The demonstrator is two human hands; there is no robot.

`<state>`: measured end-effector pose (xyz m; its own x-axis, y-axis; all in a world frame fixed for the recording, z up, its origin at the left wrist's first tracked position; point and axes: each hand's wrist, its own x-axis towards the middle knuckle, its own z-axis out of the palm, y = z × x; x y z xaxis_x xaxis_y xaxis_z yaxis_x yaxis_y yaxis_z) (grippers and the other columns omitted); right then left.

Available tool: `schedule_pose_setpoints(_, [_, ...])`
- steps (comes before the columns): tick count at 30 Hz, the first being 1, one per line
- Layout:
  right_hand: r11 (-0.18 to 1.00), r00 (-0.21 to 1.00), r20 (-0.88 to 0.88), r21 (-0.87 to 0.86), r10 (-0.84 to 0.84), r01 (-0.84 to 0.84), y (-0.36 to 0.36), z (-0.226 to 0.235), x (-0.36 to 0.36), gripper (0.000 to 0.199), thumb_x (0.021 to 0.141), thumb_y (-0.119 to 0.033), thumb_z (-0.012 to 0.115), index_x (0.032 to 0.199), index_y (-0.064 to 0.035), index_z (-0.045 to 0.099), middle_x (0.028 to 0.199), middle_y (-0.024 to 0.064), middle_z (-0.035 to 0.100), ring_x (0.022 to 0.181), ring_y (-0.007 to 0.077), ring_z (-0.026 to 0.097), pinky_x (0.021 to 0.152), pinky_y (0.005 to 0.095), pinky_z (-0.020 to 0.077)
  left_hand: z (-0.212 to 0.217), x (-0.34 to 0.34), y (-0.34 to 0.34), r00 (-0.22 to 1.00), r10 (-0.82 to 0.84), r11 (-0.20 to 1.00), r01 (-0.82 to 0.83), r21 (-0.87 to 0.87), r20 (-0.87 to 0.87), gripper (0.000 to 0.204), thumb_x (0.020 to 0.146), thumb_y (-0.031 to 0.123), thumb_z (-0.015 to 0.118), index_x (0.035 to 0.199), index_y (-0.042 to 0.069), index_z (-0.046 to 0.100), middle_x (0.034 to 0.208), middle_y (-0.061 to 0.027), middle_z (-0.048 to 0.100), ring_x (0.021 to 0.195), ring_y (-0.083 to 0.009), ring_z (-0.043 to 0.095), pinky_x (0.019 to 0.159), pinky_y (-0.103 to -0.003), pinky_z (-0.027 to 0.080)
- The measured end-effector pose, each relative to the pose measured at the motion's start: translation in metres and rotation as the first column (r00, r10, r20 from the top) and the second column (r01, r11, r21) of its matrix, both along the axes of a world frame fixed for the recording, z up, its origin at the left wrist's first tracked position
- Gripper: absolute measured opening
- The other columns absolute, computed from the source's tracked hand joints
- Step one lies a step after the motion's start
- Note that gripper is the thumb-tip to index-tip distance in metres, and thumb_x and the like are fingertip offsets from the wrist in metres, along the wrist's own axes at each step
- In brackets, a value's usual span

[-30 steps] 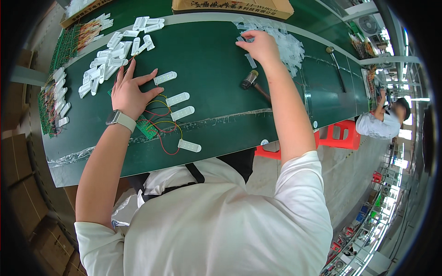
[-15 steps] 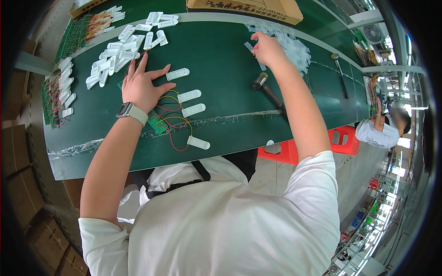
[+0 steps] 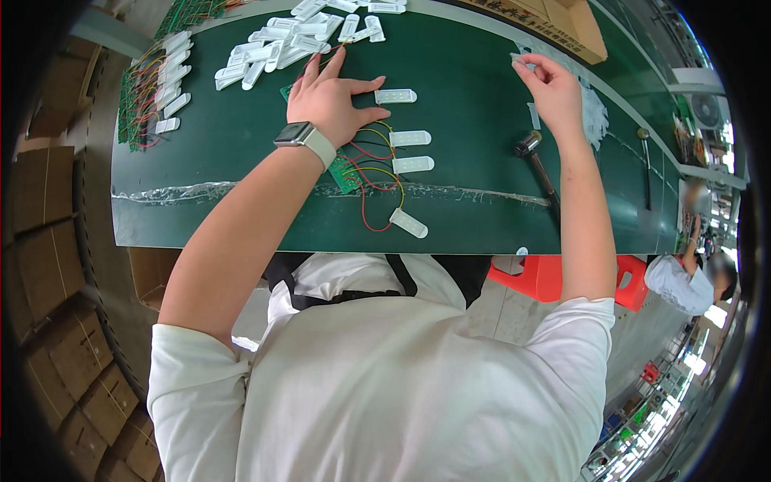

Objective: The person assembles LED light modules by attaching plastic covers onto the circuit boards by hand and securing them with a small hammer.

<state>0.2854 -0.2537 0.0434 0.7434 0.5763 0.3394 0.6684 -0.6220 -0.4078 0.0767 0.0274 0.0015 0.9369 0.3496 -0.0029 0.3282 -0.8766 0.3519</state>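
My left hand (image 3: 329,100) lies with fingers spread over a green circuit board, mostly hidden; one corner of the board (image 3: 286,91) shows. Beside the thumb and index finger are white oblong LED modules (image 3: 396,96), joined by thin red, yellow and black wires. A second green circuit board (image 3: 346,174) lies below the wrist, wired to modules near it, one of them tilted (image 3: 409,223). My right hand (image 3: 556,90) pinches a small translucent plastic piece (image 3: 516,59) at its fingertips. Below it lies another translucent strip (image 3: 534,116); a heap of such pieces (image 3: 594,118) is partly behind the hand.
A small hammer (image 3: 540,165) lies beside my right forearm, another long tool (image 3: 646,165) farther right. White modules are heaped (image 3: 281,44) at the far left, with wired boards (image 3: 144,96) along the left edge. A cardboard box (image 3: 554,28) stands behind. Another person (image 3: 683,281) sits at right.
The whole view has shifted, so the table appears farther right and higher. My right fingers have closed on a translucent piece and drawn slightly off the heap. The left hand keeps its place.
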Motion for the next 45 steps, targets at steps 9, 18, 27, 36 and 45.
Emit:
schedule_pose_setpoints(9, [0.926,0.648,-0.724,0.370,0.236,0.075,0.047,-0.003,-0.059,0.018,0.099,-0.019,0.072,0.107,-0.0033,0.071,0.087,0.0051,0.075,0.077,0.0142,0.076,0.059,0.0248,0.0531,0.001,-0.002,0.000,1.000,0.013,1.000,-0.013,-0.007,-0.014,0.054,0.078,0.061,0.082,0.129,0.050,0.072,0.170,-0.0034,0.035,0.158,-0.0333,0.026,0.126,-0.050,0.027])
schedule_pose_setpoints(18, [0.911,0.373,-0.896,0.342,0.242,0.231,0.047,-0.030,-0.066,0.025,0.101,-0.020,0.070,0.119,-0.0025,0.072,0.096,0.0075,0.075,0.085,0.0143,0.074,0.070,0.0235,0.0562,-0.003,0.001,0.001,1.000,0.021,1.000,-0.021,-0.011,-0.018,0.056,0.076,0.065,0.082,0.130,0.051,0.071,0.170,-0.0034,0.035,0.158,-0.0328,0.026,0.126,-0.050,0.026])
schedule_pose_setpoints(27, [0.810,0.404,-0.837,0.503,0.369,0.301,0.052,-0.038,-0.070,0.033,0.100,-0.018,0.071,0.126,0.0025,0.071,0.107,0.0115,0.074,0.098,0.0186,0.073,0.093,0.0272,0.0598,-0.002,-0.002,0.000,1.000,0.011,1.000,-0.011,-0.008,-0.018,0.055,0.078,0.064,0.080,0.131,0.052,0.070,0.170,-0.0038,0.034,0.159,-0.0328,0.025,0.127,-0.049,0.025])
schedule_pose_setpoints(36, [0.992,0.875,-0.469,0.092,0.121,-0.088,0.060,-0.041,-0.065,0.028,0.091,-0.017,0.079,0.118,-0.0074,0.078,0.098,0.0064,0.075,0.081,0.0157,0.073,0.078,0.0278,0.0586,0.000,-0.001,-0.001,0.999,0.005,1.000,-0.006,-0.009,-0.035,0.056,0.079,0.064,0.080,0.132,0.051,0.069,0.171,-0.0040,0.034,0.159,-0.0325,0.024,0.127,-0.048,0.025])
schedule_pose_setpoints(45, [0.971,0.915,-0.324,0.053,0.239,-0.235,0.066,-0.036,-0.064,0.028,0.087,-0.018,0.082,0.113,-0.0087,0.080,0.100,0.0044,0.073,0.079,0.0166,0.068,0.075,0.0296,0.0560,-0.001,0.000,-0.001,0.999,0.003,1.000,-0.002,0.010,-0.038,0.059,0.079,0.066,0.079,0.135,0.052,0.067,0.171,-0.0041,0.033,0.159,-0.0320,0.024,0.127,-0.048,0.024])
